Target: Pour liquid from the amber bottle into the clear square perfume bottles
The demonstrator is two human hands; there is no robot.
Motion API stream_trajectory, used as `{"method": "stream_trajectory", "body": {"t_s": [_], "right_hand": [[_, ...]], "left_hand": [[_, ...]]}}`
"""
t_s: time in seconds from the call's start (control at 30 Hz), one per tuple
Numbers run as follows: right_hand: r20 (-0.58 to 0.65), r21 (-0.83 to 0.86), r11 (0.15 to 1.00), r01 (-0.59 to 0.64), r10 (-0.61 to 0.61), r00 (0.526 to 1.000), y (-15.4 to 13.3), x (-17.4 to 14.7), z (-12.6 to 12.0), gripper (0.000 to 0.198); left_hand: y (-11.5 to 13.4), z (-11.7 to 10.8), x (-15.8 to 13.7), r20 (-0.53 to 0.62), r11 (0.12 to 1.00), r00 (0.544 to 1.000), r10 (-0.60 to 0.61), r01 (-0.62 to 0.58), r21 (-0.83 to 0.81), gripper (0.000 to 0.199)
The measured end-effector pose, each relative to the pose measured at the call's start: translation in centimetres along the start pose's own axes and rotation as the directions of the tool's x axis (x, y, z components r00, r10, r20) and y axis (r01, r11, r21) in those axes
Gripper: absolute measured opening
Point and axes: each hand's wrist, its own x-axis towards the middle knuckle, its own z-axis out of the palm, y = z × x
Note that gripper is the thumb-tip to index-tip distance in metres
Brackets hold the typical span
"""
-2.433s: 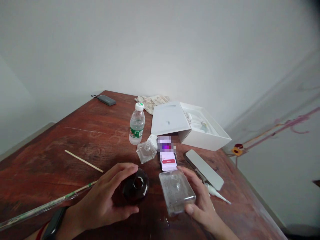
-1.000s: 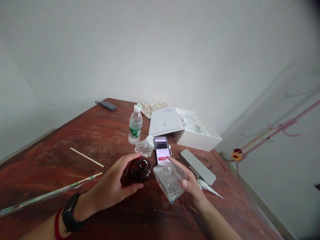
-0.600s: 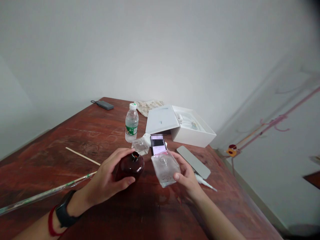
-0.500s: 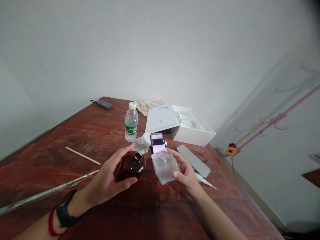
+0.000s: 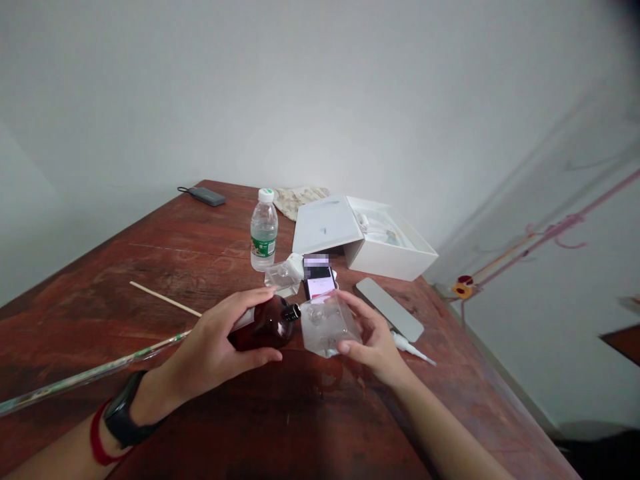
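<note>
My left hand (image 5: 225, 333) is wrapped around a dark brown bottle (image 5: 270, 323) with no cap on its threaded neck. The bottle leans to the right, its mouth close to a clear square container (image 5: 327, 327). That container is held at its right side by my right hand (image 5: 367, 333), thumb in front and fingers behind. Whether the bottle's mouth touches the container I cannot tell. Just behind them lies a second clear square piece (image 5: 285, 277), and a phone (image 5: 319, 280) with its screen lit. A white pump head (image 5: 410, 347) rests right of my right hand.
A water bottle (image 5: 263, 230) stands behind my hands. Farther back are an open white box (image 5: 395, 253), its tilted lid (image 5: 327, 223), a cloth (image 5: 295, 200) and a grey device (image 5: 205, 195). A flat grey case (image 5: 390, 310), a wooden stick (image 5: 165, 298) and wrapped chopsticks (image 5: 95, 373) lie on the table.
My left hand has tipped the brown bottle from nearly upright toward the right, bringing its mouth closer to the clear container. My right hand still holds the container. The view has shifted slightly.
</note>
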Motion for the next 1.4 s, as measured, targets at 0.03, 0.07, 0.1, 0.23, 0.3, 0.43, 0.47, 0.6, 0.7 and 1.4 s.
{"method": "stream_trajectory", "body": {"t_s": [0.03,0.07,0.1,0.23,0.3,0.43,0.47,0.6,0.7,1.4], "right_hand": [[0.005,-0.004,1.0,-0.001,0.001,1.0,0.0,0.0,0.0,0.077],[0.013,-0.011,1.0,-0.003,0.003,1.0,0.1,-0.1,-0.1,0.077],[0.02,-0.019,1.0,-0.005,0.006,1.0,0.1,-0.1,-0.1,0.077],[0.042,-0.018,1.0,-0.012,0.013,0.999,0.2,-0.1,-0.2,0.077],[0.048,-0.007,1.0,-0.021,0.021,0.999,0.3,-0.1,-0.2,0.077],[0.036,0.004,1.0,-0.027,0.027,0.999,0.5,-0.2,-0.1,0.078],[0.032,0.004,1.0,-0.024,0.024,0.999,0.6,-0.2,-0.1,0.077],[0.029,-0.021,1.0,-0.022,0.022,0.999,0.6,-0.2,-0.2,0.078],[0.022,-0.05,0.999,-0.011,0.012,1.0,0.4,-0.1,-0.1,0.079],[0.18,-0.361,0.919,0.156,-0.095,0.979,-4.0,2.6,0.0,0.07]], "left_hand": [[0.0,-0.1,0.0,-0.001,0.999,1.0,0.023,-0.023,0.024,0.076],[-0.1,-0.1,0.0,-0.002,0.998,0.999,0.041,-0.041,0.045,0.075],[-0.1,-0.2,0.0,-0.002,0.997,0.998,0.055,-0.055,0.062,0.075],[0.0,-0.6,0.3,0.003,0.993,0.997,0.079,-0.078,0.09,0.074],[0.3,-0.7,0.4,0.008,0.992,0.996,0.09,-0.09,0.09,0.073],[0.9,-0.7,0.4,0.028,0.993,0.995,0.092,-0.093,0.078,0.071],[1.1,-0.7,0.4,0.033,0.994,0.996,0.083,-0.085,0.073,0.07],[1.5,-0.6,0.2,0.029,0.997,0.998,0.053,-0.054,0.048,0.069],[1.7,-0.5,0.1,0.038,0.999,0.999,0.033,-0.034,0.029,0.068],[2.0,-0.1,-0.1,-0.019,0.997,0.997,0.069,-0.069,-0.042,0.06]]}}
